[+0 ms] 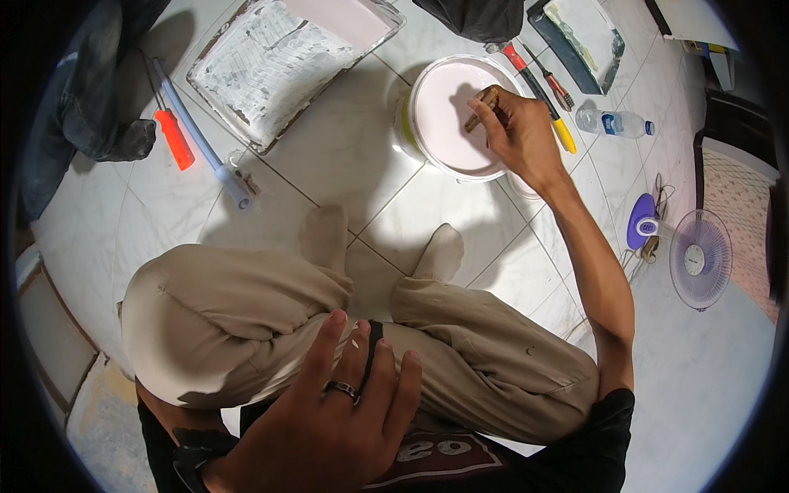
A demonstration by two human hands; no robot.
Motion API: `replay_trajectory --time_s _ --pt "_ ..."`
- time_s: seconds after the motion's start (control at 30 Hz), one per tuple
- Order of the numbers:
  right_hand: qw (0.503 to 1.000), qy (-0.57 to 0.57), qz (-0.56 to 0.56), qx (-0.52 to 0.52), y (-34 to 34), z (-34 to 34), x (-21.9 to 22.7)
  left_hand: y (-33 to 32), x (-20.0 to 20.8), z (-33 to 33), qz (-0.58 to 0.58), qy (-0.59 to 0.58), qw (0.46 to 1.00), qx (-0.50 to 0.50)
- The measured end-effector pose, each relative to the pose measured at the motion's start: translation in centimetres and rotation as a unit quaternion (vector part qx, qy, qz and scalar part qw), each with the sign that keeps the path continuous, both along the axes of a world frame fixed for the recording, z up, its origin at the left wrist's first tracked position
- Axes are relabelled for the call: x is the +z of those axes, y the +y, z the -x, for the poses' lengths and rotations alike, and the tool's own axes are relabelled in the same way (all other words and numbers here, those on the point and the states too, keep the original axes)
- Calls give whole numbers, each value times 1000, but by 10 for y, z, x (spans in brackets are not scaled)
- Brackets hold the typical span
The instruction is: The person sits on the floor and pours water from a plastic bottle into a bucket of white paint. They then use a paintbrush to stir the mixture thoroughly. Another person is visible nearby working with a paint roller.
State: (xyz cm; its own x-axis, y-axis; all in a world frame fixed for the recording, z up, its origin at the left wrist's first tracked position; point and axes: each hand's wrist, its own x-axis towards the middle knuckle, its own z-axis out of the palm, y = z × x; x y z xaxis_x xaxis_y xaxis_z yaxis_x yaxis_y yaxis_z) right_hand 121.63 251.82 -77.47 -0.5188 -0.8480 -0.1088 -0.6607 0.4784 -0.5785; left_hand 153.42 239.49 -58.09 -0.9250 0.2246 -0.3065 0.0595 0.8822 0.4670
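My right hand [522,135] reaches out over a round white bucket [417,148] of pale pink paint. Its fingers are closed on a short brown stick that looks like wood [483,112]; whether the stick touches the paint I cannot tell. Close to my body, my left hand [337,411] hangs above my lap with its fingers stretched and apart, holding nothing. A ring sits on one finger.
A paint tray [271,74] smeared with white lies at the back left, near an orange-handled screwdriver [174,140] and a grey-blue tube [197,135]. Right of the bucket are hand tools [538,90], a smaller tray [579,45], a water bottle [612,123] and a fan [699,259].
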Motion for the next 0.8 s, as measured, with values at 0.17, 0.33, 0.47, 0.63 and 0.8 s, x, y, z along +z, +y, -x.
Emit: replay_trajectory --time_s 0.17,0.33,0.47,0.63,0.8 --pt "960 -179 139 -161 -3 -7 -21 3 -1 0 4 3 1000 -1" --pt "974 -76 170 -132 -8 6 -13 3 -1 -1 9 7 1000 -4" --pt "985 65 161 -5 -8 20 -10 3 -1 0 10 10 1000 -11" --pt "985 133 80 72 -2 25 -10 4 -1 -1 0 4 1000 2" --pt "988 132 -28 70 1 14 1 4 0 -2 -3 0 1000 4"
